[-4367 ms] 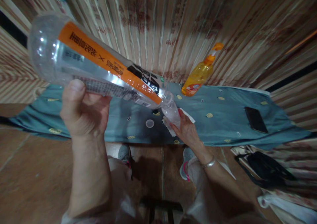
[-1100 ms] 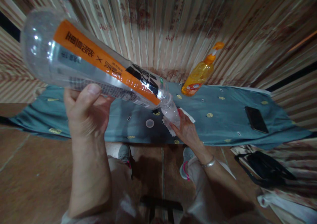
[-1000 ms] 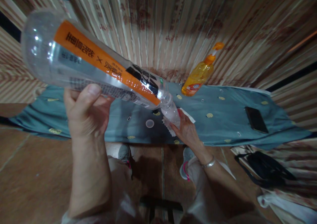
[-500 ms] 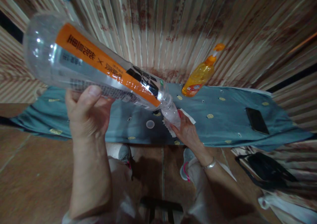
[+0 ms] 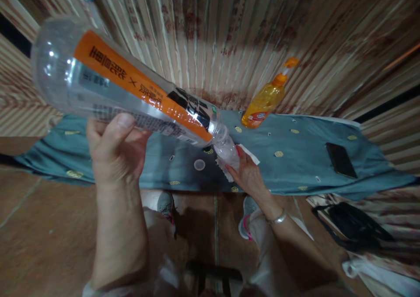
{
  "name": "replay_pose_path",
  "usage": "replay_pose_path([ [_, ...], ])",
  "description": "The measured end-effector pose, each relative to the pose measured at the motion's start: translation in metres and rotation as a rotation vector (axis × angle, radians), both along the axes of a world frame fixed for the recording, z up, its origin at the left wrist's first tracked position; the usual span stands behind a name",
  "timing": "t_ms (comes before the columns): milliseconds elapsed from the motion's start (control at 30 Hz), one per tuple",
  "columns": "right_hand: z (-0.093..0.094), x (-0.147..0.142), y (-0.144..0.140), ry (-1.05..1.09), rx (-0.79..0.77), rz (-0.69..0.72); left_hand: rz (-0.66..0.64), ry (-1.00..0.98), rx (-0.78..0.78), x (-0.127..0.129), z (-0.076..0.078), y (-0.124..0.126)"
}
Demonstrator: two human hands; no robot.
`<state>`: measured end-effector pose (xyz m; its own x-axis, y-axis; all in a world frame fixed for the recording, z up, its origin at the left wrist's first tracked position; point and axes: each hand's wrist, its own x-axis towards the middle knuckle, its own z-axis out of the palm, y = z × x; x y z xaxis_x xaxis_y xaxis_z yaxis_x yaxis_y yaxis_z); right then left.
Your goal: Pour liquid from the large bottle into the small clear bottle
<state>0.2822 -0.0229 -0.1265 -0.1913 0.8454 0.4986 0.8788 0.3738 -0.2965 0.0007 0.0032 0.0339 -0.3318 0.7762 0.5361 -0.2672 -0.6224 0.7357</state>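
The left hand (image 5: 113, 150) has a closed grip on the clear, orange-labelled plastic bottle (image 5: 131, 93), tilted neck-down; it looks light and crushable, best held mid-body. The right hand (image 5: 247, 174) pinches white tissue (image 5: 226, 168) at its mouth, above the teal-clothed table (image 5: 295, 157).

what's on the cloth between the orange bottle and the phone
In the head view, only bare teal cloth with small yellow motifs lies between the orange bottle and the phone.
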Motion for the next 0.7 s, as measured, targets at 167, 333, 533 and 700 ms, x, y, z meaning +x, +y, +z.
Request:
replay_pose_path([
  [167, 0.0, 0.0, 0.0, 0.003, -0.023, -0.001, -0.037, -0.05, 0.004, 0.004, 0.003, -0.001],
  [333, 0.0, 0.0, -0.001, 0.004, -0.013, -0.008, -0.033, -0.076, -0.007, 0.007, 0.007, -0.003],
  [533, 0.001, 0.0, -0.001, -0.006, -0.01, -0.009, -0.034, -0.04, 0.006, 0.01, 0.011, -0.005],
  [700, 0.0, -0.001, -0.001, 0.001, -0.002, -0.007, -0.035, -0.093, -0.006, 0.01, 0.011, -0.005],
])
